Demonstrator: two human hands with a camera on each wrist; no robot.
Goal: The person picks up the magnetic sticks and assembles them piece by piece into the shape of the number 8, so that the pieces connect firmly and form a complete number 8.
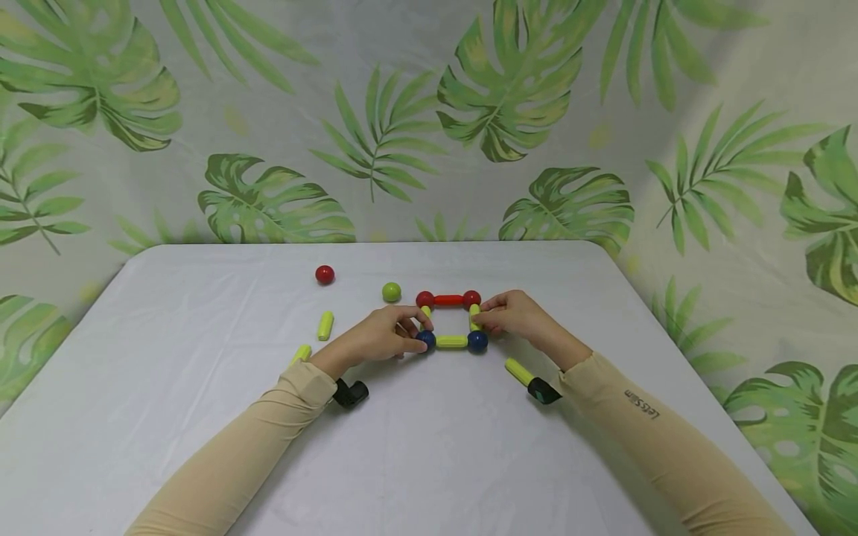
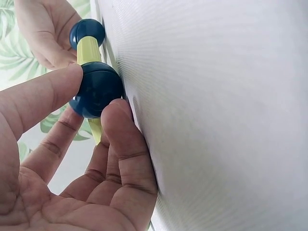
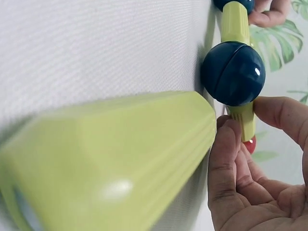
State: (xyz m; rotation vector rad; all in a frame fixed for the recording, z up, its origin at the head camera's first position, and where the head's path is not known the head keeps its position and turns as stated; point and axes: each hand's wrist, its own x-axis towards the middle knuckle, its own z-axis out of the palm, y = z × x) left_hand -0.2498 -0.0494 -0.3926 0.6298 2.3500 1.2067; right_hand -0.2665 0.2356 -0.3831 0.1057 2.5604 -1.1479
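Beige sleeves (image 1: 234, 447), dark "LetsSlim" lettering (image 1: 642, 404) on right, black wrist cameras (image 1: 351, 394)

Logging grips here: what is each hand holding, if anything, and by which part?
The left hand pinches the near-left blue ball by its sides; the right hand pinches the right yellow rod by its sides, beside the near-right blue ball.

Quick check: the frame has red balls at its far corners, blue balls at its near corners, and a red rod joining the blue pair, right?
Not quite: the rod joining the blue balls is yellow-green, not red, as the head view shows. The red balls are at the far corners, the blue at the near.
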